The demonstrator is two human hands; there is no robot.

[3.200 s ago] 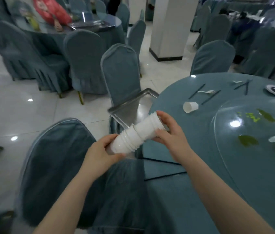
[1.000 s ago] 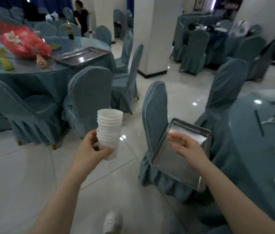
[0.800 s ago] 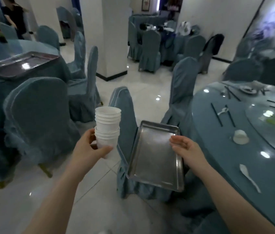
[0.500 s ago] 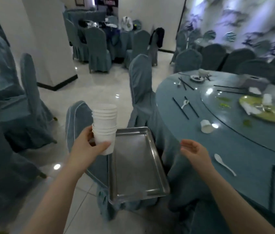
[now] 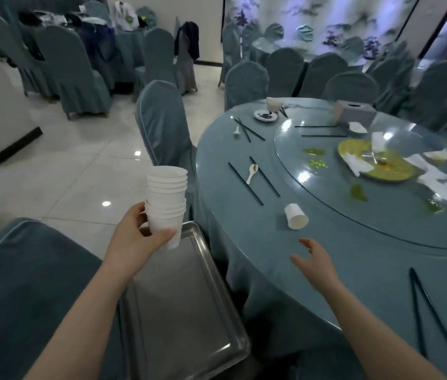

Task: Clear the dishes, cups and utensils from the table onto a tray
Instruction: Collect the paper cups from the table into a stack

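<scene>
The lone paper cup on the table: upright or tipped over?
Tipped over. The paper cup lies on its side on the table, open mouth facing the camera.

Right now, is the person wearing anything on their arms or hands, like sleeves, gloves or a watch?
No. Both forearms are bare as far as the picture shows, with no sleeves in view. The left hand and right hand wear no gloves, and no watch, bracelet or ring shows on either.

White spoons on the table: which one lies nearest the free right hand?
The spoon between two dark chopsticks, just beyond the tipped paper cup, is nearest the right hand. The other spoon lies farther off, near the small dark-stained dish.
</scene>
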